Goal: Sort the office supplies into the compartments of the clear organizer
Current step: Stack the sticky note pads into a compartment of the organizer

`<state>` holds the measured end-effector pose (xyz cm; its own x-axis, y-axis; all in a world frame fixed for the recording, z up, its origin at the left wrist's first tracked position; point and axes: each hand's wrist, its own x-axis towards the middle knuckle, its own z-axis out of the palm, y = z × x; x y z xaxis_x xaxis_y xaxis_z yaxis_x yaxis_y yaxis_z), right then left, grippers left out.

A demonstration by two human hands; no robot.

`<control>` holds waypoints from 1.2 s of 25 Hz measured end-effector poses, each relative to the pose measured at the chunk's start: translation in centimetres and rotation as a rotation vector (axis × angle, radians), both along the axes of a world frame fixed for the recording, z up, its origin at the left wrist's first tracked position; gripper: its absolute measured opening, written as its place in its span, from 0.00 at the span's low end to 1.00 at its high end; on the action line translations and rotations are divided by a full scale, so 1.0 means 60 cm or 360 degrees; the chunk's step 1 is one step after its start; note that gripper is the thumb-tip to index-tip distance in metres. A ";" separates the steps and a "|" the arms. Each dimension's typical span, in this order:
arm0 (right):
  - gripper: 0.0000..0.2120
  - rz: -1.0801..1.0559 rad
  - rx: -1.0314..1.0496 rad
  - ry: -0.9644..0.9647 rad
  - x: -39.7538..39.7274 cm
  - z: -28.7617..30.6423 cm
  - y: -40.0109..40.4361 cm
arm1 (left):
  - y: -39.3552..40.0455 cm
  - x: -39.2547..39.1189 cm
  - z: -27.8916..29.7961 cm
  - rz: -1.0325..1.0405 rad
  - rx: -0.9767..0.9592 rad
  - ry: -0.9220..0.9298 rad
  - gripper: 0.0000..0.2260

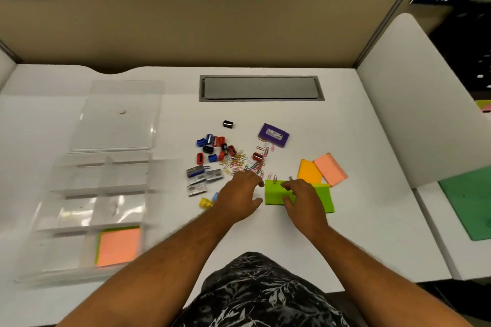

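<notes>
- Sticky notes are the step in hand, by my reading: the green pad is lying flat on the white surface, near its front edge, with the right hand resting on top and its fingers curling over the pad's far edge (closing on it, though not yet lifting).
- The left hand is lying just beside the pad's left edge, fingers loosely spread and gripping nothing that I can see.
- Both forearms are reaching forward from the body, converging toward the pad.
- The next move is calling for a lift and a carry leftward to the clear organizer, whose near compartment is already holding an orange-pink pad over a green one.
- Orange and pink pads, paper clips, sharpeners and staple boxes are waiting unsorted behind.
</notes>
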<state>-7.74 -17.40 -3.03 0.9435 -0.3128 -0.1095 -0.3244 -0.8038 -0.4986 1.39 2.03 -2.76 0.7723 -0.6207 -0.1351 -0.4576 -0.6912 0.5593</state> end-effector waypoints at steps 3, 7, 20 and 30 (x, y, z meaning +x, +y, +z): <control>0.20 0.0014 -0.0174 0.0106 -0.013 -0.013 -0.085 | -0.082 0.001 -0.021 -0.0164 0.0145 -0.0051 0.23; 0.33 -0.0025 -0.0352 0.0282 -0.019 -0.030 -0.159 | -0.140 0.006 -0.042 -0.0424 0.0446 -0.0196 0.28; 0.30 0.0144 -0.0071 0.0244 -0.015 -0.062 -0.228 | -0.171 0.000 -0.033 -0.0791 0.0609 -0.0662 0.10; 0.20 0.0144 -0.0069 0.0270 -0.016 -0.055 -0.240 | -0.165 -0.002 -0.009 -0.0285 0.0151 -0.0706 0.08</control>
<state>-8.69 -31.78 -6.32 0.9372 -0.2354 -0.2576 -0.3262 -0.8532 -0.4070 1.24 -7.85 -3.28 0.6503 -0.7500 0.1207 -0.7541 -0.6181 0.2219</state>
